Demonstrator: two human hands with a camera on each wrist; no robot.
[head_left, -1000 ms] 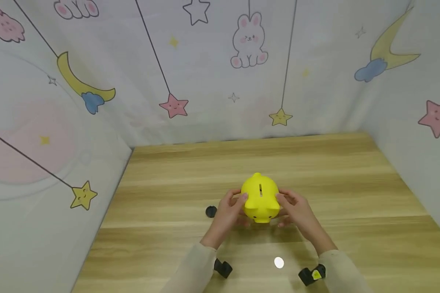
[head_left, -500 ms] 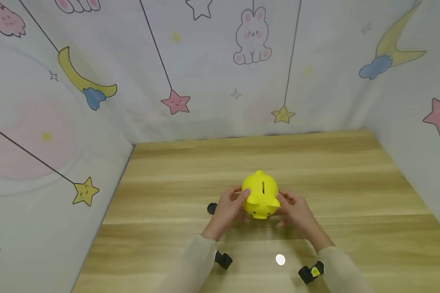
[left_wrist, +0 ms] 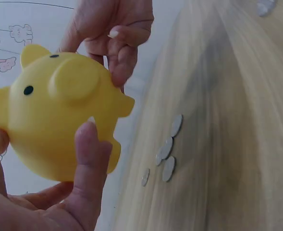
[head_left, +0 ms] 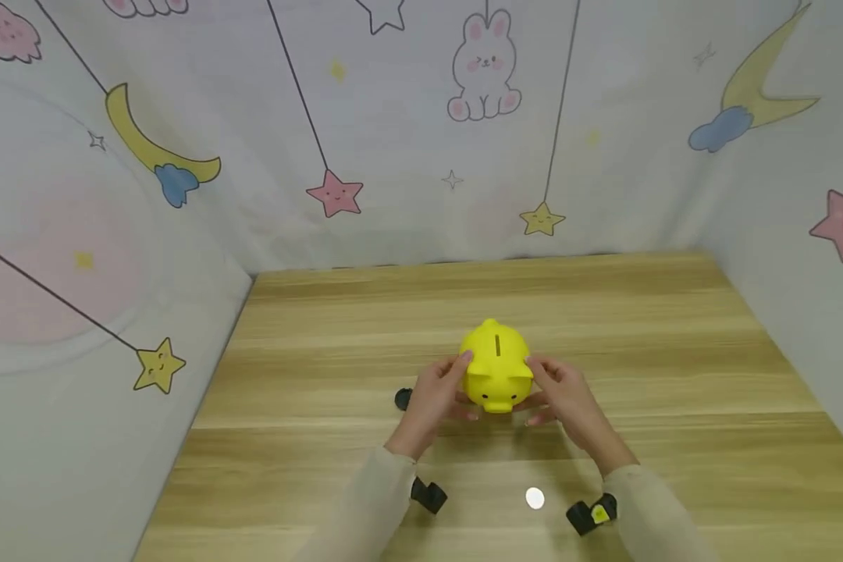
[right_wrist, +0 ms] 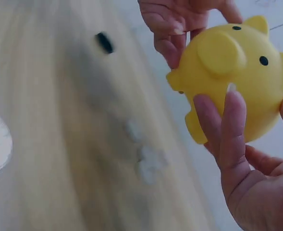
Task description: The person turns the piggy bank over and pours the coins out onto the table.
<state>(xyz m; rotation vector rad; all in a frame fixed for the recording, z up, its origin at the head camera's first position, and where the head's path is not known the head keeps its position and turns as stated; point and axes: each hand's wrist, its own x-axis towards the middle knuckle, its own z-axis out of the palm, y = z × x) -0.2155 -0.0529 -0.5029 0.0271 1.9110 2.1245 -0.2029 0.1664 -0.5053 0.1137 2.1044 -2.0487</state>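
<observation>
A yellow piggy bank [head_left: 497,375] is held above the table between both hands, its snout toward me and its coin slot on top. My left hand [head_left: 432,402] grips its left side, thumb up near the ear and fingers underneath. On the other side my right hand [head_left: 569,402] holds it the same way. Below it, several silver coins [left_wrist: 167,147] lie on the table in the left wrist view; the right wrist view shows these coins [right_wrist: 146,163] blurred. A small round black cap [head_left: 403,399] lies left of my left hand, which partly covers it in the head view.
A white round disc [head_left: 535,498] lies on the wood-grain table [head_left: 323,328] between the forearms. Black wrist-camera mounts [head_left: 428,495] sit under the sleeves. Printed cloth walls [head_left: 407,156] enclose the back and both sides.
Both hands keep their grip on the piggy bank, which tips a little and shifts slightly away from me. The head view drifts a little. The black cap and the disc stay put.
</observation>
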